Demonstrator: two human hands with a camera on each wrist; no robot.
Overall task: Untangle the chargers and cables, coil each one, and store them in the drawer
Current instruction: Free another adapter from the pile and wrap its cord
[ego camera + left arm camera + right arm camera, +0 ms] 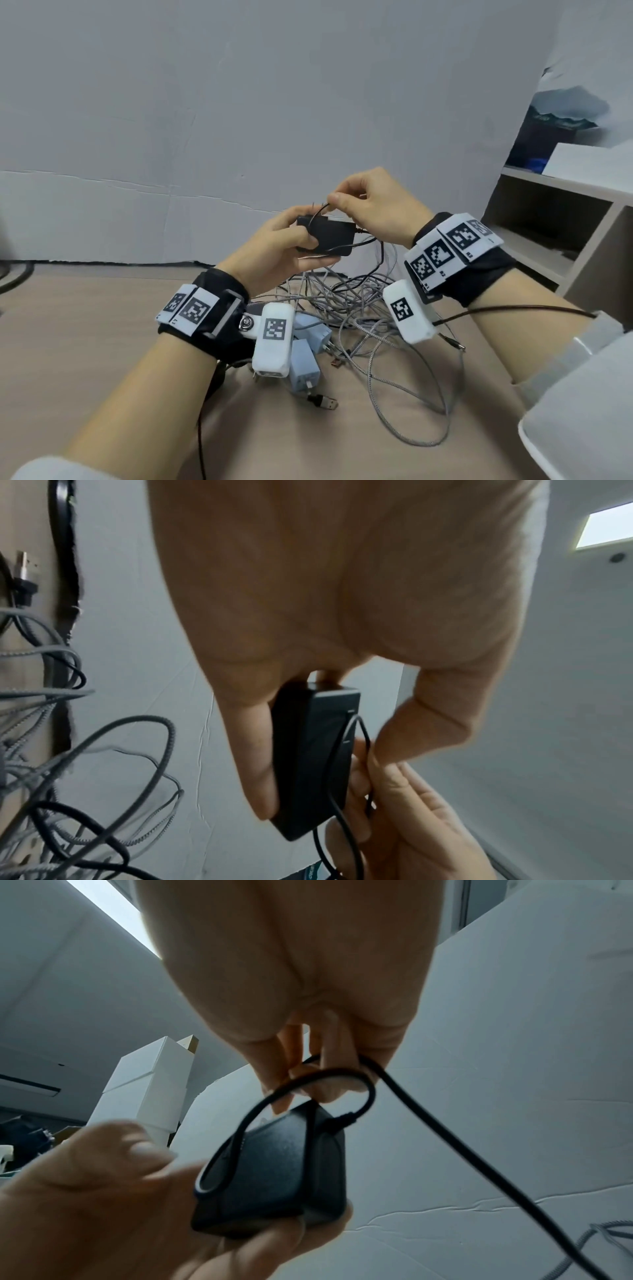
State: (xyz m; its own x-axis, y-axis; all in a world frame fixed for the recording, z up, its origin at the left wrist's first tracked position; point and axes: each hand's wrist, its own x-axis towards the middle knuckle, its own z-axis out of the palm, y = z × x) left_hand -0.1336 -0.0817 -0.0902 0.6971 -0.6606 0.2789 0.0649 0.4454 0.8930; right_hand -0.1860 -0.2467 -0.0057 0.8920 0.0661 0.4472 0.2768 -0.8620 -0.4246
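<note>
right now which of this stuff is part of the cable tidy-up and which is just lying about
Part of the job:
- black charger brick, gripped by the left hand
- its black cable, pinched by the right hand
- tangle of grey braided cables on the table
- pale blue plug adapters

Just lying about:
- dark box on the shelf unit
- white boxes stacked behind

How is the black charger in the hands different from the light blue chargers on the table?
The black charger is dark and held up by the left hand; the light blue chargers are pale and lie on the table. The black charger's thin cable is pinched by the right hand. All are boxy.
</note>
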